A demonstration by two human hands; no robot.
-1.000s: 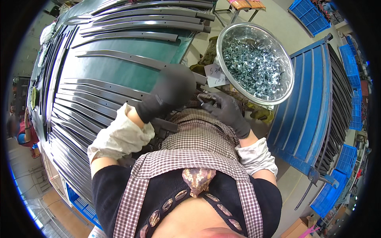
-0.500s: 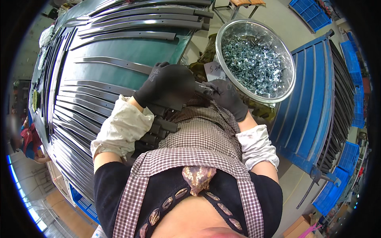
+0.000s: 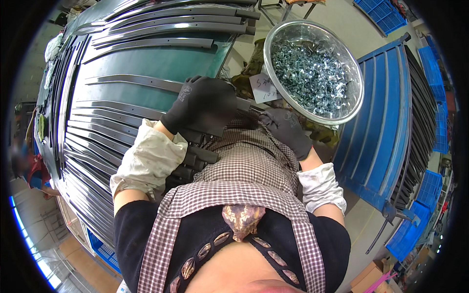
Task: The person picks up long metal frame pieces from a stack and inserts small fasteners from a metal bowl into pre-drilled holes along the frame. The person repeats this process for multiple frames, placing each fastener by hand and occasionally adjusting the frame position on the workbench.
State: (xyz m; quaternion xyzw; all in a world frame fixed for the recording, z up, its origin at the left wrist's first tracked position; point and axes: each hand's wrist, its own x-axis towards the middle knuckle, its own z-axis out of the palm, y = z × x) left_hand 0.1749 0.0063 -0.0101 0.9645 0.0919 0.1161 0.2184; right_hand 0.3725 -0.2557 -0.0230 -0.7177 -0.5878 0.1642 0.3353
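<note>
Head view: A worker in a checked apron [image 3: 239, 166] bent over a green-topped table [image 3: 171, 61] in a busy workshop.
Left hand [image 3: 205, 105]: Dark-gloved, it lay over a long dark strip, fingers bent across the top; blur masked the palm, and I could not tell how firmly they gripped.
Dark strip [image 3: 134, 80]: It ran in from the table, passed under the left hand and showed its near end just beyond, above the worker's lap.
Right hand [image 3: 289, 129]: Also gloved in black, it hung just beside that end with fingers curled inward; whether they pinched anything I could not tell.
Clear bowl [image 3: 317, 118]: Heaped with small shiny metal pieces [image 3: 312, 75], it stood near the right hand, a handwritten paper note [image 3: 264, 88] beside it.
Row of strips [image 3: 97, 132]: Many more lay side by side along the table, left of the worker.
Blue rack [image 3: 373, 132]: It stood to the worker's right, a stack of dark lengths [image 3: 421, 97] behind its panel.
Strip-end work: The step in hand looked like close fingerwork at the near end; the next move, I judged, called for a steady left hand and careful right fingertips.
</note>
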